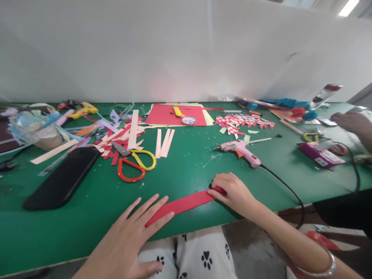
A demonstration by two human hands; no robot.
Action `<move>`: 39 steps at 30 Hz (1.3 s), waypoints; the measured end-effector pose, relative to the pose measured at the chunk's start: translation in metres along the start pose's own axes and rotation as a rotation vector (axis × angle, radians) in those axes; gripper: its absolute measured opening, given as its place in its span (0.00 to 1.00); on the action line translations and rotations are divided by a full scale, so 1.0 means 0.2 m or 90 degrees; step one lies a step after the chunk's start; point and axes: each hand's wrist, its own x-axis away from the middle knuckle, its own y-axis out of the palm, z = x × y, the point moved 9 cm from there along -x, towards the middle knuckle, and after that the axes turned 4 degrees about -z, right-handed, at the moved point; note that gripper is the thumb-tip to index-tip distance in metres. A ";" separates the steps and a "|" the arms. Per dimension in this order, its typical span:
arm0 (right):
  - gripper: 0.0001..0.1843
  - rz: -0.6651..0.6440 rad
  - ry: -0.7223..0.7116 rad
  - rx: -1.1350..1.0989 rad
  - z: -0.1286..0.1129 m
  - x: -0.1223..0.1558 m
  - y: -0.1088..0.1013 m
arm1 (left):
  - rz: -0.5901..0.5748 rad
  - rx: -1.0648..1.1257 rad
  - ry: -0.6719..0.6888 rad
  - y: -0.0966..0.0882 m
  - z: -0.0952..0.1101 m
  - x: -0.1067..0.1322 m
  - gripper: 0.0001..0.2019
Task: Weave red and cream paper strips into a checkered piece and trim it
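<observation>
A long red paper strip (pixel 186 204) lies slantwise on the green table near its front edge. My left hand (pixel 136 228) rests over the strip's left end, fingers spread and stretched out. At the other end, my right hand (pixel 231 193) pinches the strip between thumb and fingers, where it looks curled or folded. Beyond my left hand lie scissors (pixel 132 166) with one red and one yellow handle, blades on a pile of red and pale paper scraps (pixel 124 135). A pink glue gun (pixel 240 150) lies on its side past my right hand.
A black case (pixel 62 178) lies at the left. Red sheets (pixel 162 115) with a yellow cutter (pixel 178 112) sit at the back, beside checkered woven paper (pixel 244 122). A purple box (pixel 321 155) and another person's hand (pixel 350 122) are at the right. The glue gun's cord (pixel 286 188) runs off the front edge.
</observation>
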 end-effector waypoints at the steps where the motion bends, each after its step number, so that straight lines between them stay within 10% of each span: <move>1: 0.14 -0.004 0.001 -0.008 0.01 0.01 -0.01 | -0.002 0.000 -0.002 0.00 0.00 0.00 0.39; 31: 0.14 0.024 0.161 0.032 0.19 0.10 -0.06 | 0.079 -0.090 0.087 -0.01 0.00 0.01 0.42; 39: 0.15 0.016 0.159 0.060 0.19 0.09 -0.06 | 0.131 -0.080 0.038 -0.10 0.15 -0.13 0.37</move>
